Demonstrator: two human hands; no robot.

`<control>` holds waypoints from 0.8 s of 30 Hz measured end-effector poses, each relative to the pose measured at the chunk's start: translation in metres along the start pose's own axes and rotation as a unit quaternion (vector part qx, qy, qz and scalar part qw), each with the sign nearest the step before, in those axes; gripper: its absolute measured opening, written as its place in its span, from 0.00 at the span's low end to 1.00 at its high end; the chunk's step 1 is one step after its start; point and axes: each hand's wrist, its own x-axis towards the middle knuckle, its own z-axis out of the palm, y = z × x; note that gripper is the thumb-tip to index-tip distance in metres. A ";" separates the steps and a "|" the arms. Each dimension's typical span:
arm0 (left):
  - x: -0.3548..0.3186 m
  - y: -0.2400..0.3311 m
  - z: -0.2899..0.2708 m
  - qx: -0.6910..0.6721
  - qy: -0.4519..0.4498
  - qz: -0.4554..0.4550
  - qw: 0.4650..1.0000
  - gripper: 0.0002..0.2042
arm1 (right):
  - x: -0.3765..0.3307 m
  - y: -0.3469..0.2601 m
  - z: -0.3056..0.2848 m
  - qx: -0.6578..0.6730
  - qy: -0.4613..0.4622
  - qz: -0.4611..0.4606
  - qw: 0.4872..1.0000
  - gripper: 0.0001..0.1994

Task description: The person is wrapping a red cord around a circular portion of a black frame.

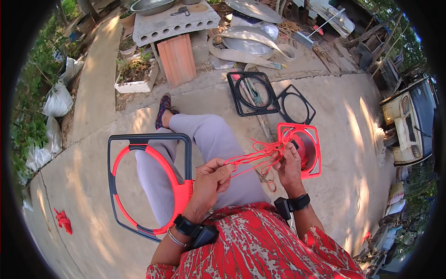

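Several strands of red cord (255, 156) stretch loosely between my two hands. My left hand (213, 182) pinches one end of the bundle between thumb and fingers. Looped and bunched, the other end sits in the closed fingers of my right hand (289, 166). A black frame (151, 136) leans over my left thigh, beside my left forearm. Its inner ring is partly wrapped in red cord (182, 197), densest near my left wrist. Just beyond my right hand stands a red square-rimmed container (318, 151) with more red cord inside. What look like scissor handles (271, 186) show between my hands.
Two black frames with round openings, one larger (233, 95) and one smaller (304, 98), lie on the concrete ahead. Farther off are a concrete slab (172, 28) on orange bricks (177, 60) and a white planter (134, 86). A vehicle (409, 123) stands at right.
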 end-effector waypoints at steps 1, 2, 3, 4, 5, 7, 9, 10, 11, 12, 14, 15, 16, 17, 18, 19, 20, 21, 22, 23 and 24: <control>0.000 0.002 0.003 -0.012 0.003 -0.007 1.000 0.04 | 0.002 0.006 -0.014 0.004 -0.001 0.000 1.000 0.02; 0.000 0.003 0.006 -0.022 0.004 -0.014 1.000 0.04 | 0.005 0.015 -0.035 0.043 -0.015 0.018 0.999 0.02; 0.000 0.003 0.008 -0.018 0.005 -0.013 1.000 0.04 | 0.005 0.018 -0.041 0.082 -0.031 0.037 0.995 0.03; -0.001 0.003 0.010 -0.008 0.011 -0.014 1.000 0.05 | 0.003 0.021 -0.046 0.087 -0.032 0.037 0.995 0.03; -0.002 0.004 0.011 0.003 0.018 -0.016 1.000 0.06 | -0.003 0.020 -0.043 0.065 -0.029 0.058 0.996 0.03; -0.003 0.007 0.012 0.011 0.020 -0.021 1.000 0.07 | -0.009 0.016 -0.040 0.050 -0.029 0.079 0.995 0.04; -0.006 0.012 0.015 0.023 0.015 -0.027 0.999 0.09 | -0.013 0.005 -0.048 -0.341 -0.118 0.174 0.916 0.06; -0.007 0.015 0.015 0.047 0.001 -0.030 0.998 0.09 | -0.011 0.004 -0.057 -0.334 -0.117 0.171 0.920 0.06; -0.007 0.016 0.020 0.070 -0.015 -0.033 0.997 0.10 | -0.006 0.002 -0.070 -0.532 -0.077 -0.014 0.843 0.06; -0.008 0.017 0.024 0.076 -0.014 -0.032 0.996 0.10 | -0.005 -0.007 -0.059 -0.688 -0.033 -0.194 0.699 0.07; -0.011 0.018 0.034 0.096 -0.027 -0.047 0.994 0.09 | -0.013 -0.030 -0.023 -0.430 -0.072 -0.110 0.893 0.06; -0.012 0.017 0.036 0.104 -0.028 -0.047 0.993 0.09 | -0.020 -0.037 -0.002 -0.285 -0.123 -0.082 0.947 0.08; -0.012 0.016 0.038 0.110 -0.015 -0.044 0.993 0.09 | -0.030 -0.043 0.019 -0.299 -0.186 -0.105 0.930 0.08; -0.012 0.015 0.040 0.113 -0.004 -0.040 0.993 0.09 | -0.035 -0.048 0.035 -0.313 -0.247 -0.129 0.908 0.09; -0.012 0.014 0.043 0.120 -0.006 -0.039 0.992 0.09 | -0.037 -0.048 0.042 -0.308 -0.245 -0.133 0.910 0.09; -0.013 0.013 0.047 0.140 0.000 -0.036 0.989 0.09 | -0.038 -0.049 0.047 -0.361 -0.272 -0.173 0.875 0.09; -0.013 0.011 0.049 0.159 0.005 -0.035 0.987 0.10 | -0.040 -0.049 0.050 -0.413 -0.296 -0.211 0.835 0.10; -0.013 0.010 0.050 0.164 0.004 -0.035 0.986 0.10 | -0.038 -0.043 0.047 -0.382 -0.289 -0.196 0.855 0.08; -0.012 0.008 0.051 0.169 0.006 -0.027 0.985 0.09 | -0.038 -0.040 0.046 -0.379 -0.287 -0.198 0.857 0.08; -0.012 0.007 0.051 0.174 0.008 -0.021 0.985 0.09 | -0.039 -0.038 0.044 -0.367 -0.281 -0.201 0.864 0.07; -0.012 0.005 0.053 0.177 0.007 -0.022 0.984 0.09 | -0.039 -0.036 0.042 -0.355 -0.275 -0.203 0.871 0.06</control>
